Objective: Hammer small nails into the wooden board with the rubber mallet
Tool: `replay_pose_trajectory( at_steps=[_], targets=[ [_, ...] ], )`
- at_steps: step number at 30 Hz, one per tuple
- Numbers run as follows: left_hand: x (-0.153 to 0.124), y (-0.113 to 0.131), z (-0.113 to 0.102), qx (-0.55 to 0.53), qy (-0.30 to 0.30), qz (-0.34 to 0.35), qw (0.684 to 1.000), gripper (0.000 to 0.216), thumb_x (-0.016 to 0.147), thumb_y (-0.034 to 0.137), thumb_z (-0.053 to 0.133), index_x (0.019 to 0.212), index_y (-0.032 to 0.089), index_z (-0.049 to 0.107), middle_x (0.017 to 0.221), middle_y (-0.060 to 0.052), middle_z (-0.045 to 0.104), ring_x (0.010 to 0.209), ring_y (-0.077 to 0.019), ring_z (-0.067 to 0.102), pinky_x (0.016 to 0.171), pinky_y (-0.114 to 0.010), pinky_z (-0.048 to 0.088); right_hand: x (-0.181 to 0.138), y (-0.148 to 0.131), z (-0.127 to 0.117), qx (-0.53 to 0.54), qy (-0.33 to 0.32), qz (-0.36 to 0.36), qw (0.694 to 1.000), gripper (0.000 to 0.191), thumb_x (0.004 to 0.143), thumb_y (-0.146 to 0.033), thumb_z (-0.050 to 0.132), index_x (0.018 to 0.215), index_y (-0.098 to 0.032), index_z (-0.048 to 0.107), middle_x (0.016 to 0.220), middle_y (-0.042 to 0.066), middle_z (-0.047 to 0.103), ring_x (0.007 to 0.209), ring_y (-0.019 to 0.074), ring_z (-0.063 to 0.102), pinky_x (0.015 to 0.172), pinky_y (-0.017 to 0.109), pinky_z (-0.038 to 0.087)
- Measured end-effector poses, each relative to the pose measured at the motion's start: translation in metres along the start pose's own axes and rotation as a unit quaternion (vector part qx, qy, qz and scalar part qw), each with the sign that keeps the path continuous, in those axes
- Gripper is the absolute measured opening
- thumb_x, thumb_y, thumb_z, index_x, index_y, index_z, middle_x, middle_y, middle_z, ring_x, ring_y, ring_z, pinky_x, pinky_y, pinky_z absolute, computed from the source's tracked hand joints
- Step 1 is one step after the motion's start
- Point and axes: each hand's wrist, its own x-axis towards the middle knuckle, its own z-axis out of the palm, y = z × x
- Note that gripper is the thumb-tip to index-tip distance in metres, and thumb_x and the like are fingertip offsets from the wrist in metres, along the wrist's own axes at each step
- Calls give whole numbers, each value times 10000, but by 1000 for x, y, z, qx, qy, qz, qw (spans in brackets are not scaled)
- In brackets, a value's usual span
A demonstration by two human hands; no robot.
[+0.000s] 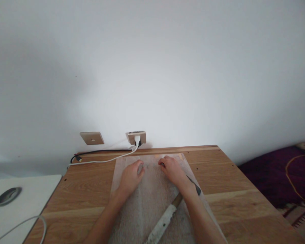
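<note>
Both hands are over the far part of a worn, whitish board (149, 200). My left hand (132, 174) has its fingers curled and thumb bent in toward them, at the board's upper left. Opposite it, my right hand (170, 169) is closed with the fingertips together. A faint, thin line seems to run between the two sets of fingertips, too fine to make out. Under my right forearm lies a tool with a white, blotched handle (161, 223) and a dark, flat end (195, 186); the forearm hides its middle.
A wooden table (226, 189) carries the board, its far edge near a white wall (167, 67). A plugged socket (137, 138) feeds a white cable (101, 161); a black cable (101, 150) runs alongside. A white surface (27, 203) stands left, purple fabric (266, 173) right.
</note>
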Motion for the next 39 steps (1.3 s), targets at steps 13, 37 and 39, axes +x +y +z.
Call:
replay_pose_trajectory(
  at_steps=[13,37,39],
  targets=[
    [4,0,2,48,-16,6,999,95,964,274,521,899,231,573,831,-58,708,795,-251,683,735,-323,438,1,-8,-2,9,10,-21,1000,347,964,-63,501,1120,-177,789,1144,106,760,1105,189,695,985,248,462],
    [17,23,-2,128,-110,39,985,179,957,211,535,1100,193,642,1057,-111,764,998,-268,714,877,-349,478,-1,-18,-5,30,64,-62,996,302,1010,-87,496,1095,-173,773,1078,109,762,1023,209,722,923,276,513],
    [18,23,-3,158,-137,53,976,171,991,215,493,1045,191,654,1061,-121,765,1010,-278,716,885,-358,482,-2,-16,-9,43,80,-70,993,305,1005,-85,505,1106,-191,772,1104,98,770,1045,202,721,945,273,509]
  ],
)
